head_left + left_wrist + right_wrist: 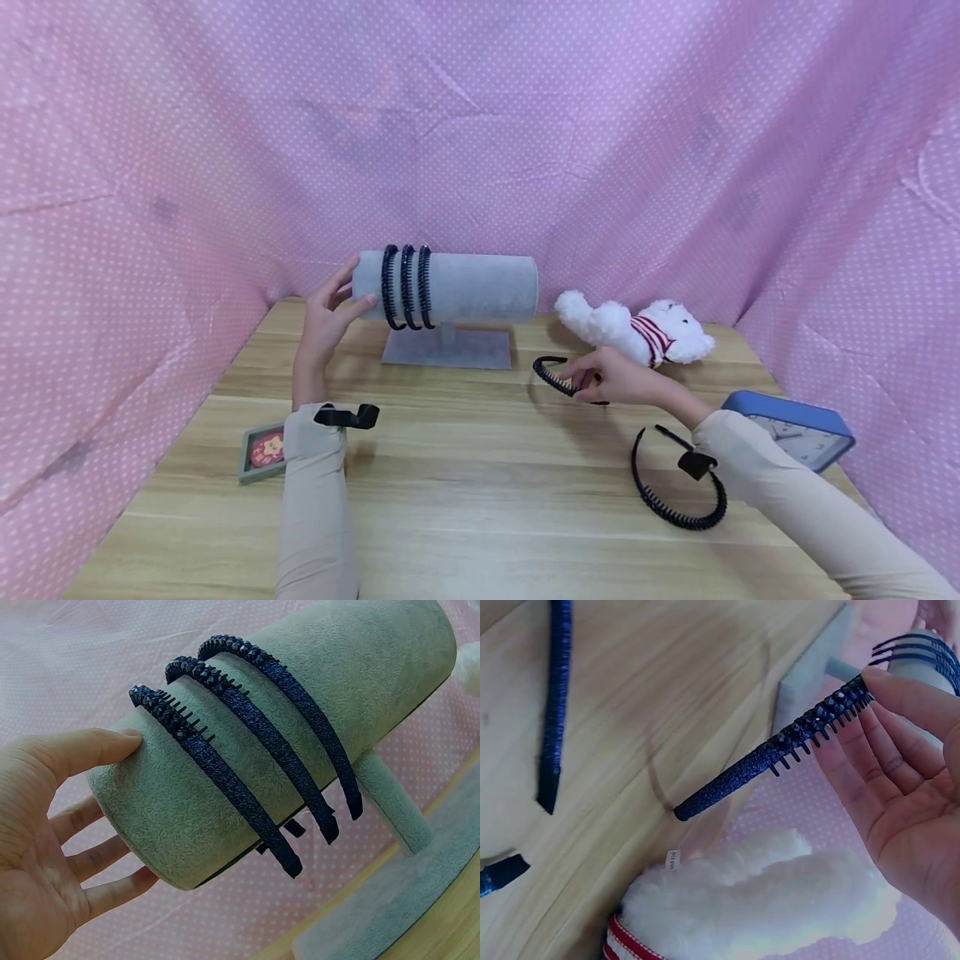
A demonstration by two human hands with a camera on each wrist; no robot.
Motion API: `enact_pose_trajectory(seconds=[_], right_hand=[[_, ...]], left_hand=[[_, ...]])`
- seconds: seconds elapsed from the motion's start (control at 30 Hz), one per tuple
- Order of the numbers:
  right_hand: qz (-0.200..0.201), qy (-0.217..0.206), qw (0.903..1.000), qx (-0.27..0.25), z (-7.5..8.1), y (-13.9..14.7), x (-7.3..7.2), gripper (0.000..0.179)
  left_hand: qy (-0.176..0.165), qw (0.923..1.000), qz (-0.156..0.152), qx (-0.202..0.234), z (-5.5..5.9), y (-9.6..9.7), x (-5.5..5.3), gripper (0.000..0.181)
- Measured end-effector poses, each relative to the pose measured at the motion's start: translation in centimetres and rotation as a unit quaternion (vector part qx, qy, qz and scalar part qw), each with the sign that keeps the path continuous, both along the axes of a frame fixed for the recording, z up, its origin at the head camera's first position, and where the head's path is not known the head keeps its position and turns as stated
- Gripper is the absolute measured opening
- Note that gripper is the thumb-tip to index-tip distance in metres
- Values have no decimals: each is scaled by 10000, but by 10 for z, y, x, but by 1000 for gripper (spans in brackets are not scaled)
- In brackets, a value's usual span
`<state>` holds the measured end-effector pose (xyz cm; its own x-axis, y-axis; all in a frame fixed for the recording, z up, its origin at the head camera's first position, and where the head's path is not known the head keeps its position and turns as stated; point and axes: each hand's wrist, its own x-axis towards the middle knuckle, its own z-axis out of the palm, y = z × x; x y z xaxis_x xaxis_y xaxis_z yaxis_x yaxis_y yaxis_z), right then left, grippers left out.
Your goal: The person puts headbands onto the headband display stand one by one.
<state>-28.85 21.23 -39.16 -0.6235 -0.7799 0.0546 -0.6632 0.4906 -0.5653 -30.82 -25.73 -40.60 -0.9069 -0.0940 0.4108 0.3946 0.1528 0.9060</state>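
My left hand (pixel 324 321) grips the left end of a grey velvety display stand (pixel 483 287), thumb on the near face and fingers around the end. Three dark headbands with beads and comb teeth hang over its roller, the leftmost headband (pixel 225 784) nearest my thumb. Right of the stand, my right hand (pixel 611 377) pinches another dark headband (pixel 802 733) by its beaded, toothed part. That headband is held near the tabletop. A further headband (pixel 678 521) lies on the table under my right forearm, which hides part of it.
A white plush toy (pixel 611 321) in a red-striped top lies behind my right hand. At the right, a blue clock (pixel 795 408) is partly covered by the sleeve. A small framed picture (pixel 258 450) sits beside my left forearm. Pink dotted cloth (pixel 480 125) surrounds the wooden table (pixel 465 500).
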Motion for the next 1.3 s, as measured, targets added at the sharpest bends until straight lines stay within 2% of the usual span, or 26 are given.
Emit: enact_pose_trajectory(seconds=[0.13,0.23,0.37,0.5,0.77,1.07,1.3], right_hand=[[-206,-139,9996,-107,6,-1,-2,29],[-331,-206,9990,-201,10,-1,-5,27],[-701,-392,9962,-331,14,0,-8,26],[-1039,-597,9922,-347,18,2,-11,26],[-1271,-605,9891,-423,28,2,-14,27],[-1648,-654,9815,-728,41,5,-15,27],[-1897,-711,9750,-913,52,5,-17,33]], left_hand=[[-89,10000,-6,6,3,1,2,66],[-158,9999,-42,3,12,5,10,67],[-192,9998,-68,-13,22,9,18,66],[-195,9998,-70,-8,22,9,19,66],[-184,9998,-96,19,20,8,18,66],[-206,9998,-87,4,20,8,18,66],[-252,9997,-55,-16,22,9,20,66]])
